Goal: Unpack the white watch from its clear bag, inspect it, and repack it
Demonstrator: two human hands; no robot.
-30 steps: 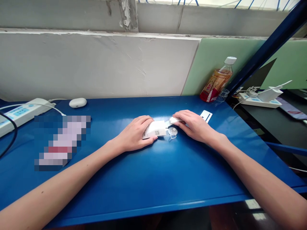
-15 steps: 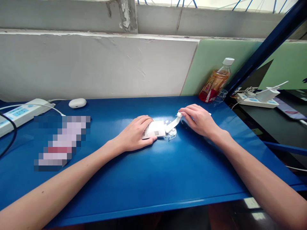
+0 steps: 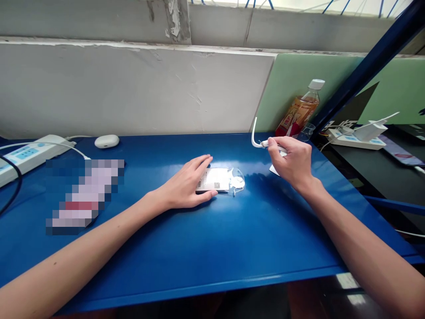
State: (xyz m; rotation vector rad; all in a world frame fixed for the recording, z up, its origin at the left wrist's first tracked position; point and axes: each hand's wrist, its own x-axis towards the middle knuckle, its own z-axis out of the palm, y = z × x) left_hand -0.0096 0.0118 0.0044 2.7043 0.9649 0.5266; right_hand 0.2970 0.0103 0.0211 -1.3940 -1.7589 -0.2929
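My left hand [image 3: 188, 185] lies flat with fingers stretched out, pressing on a small clear packet [image 3: 217, 179] with a white label and a code on it. A round white piece with a little bead chain [image 3: 238, 182] lies at the packet's right end. My right hand [image 3: 292, 163] is raised a little to the right, its fingers pinched on a thin curved white strip [image 3: 255, 137] that bends upward. A small white card [image 3: 275, 169] lies on the blue table [image 3: 212, 252] under that hand.
A drink bottle [image 3: 300, 113] with amber liquid stands at the back right against a green panel. A white power strip [image 3: 25, 155] and a small white case [image 3: 106, 141] sit at the back left. Another power strip [image 3: 353, 138] lies on the neighbouring desk. A blurred patch [image 3: 84, 195] covers something on the left.
My right hand pulled the white strip out of the packet and lifted it up and to the right. My left hand flattened on the packet, which now lies flat.
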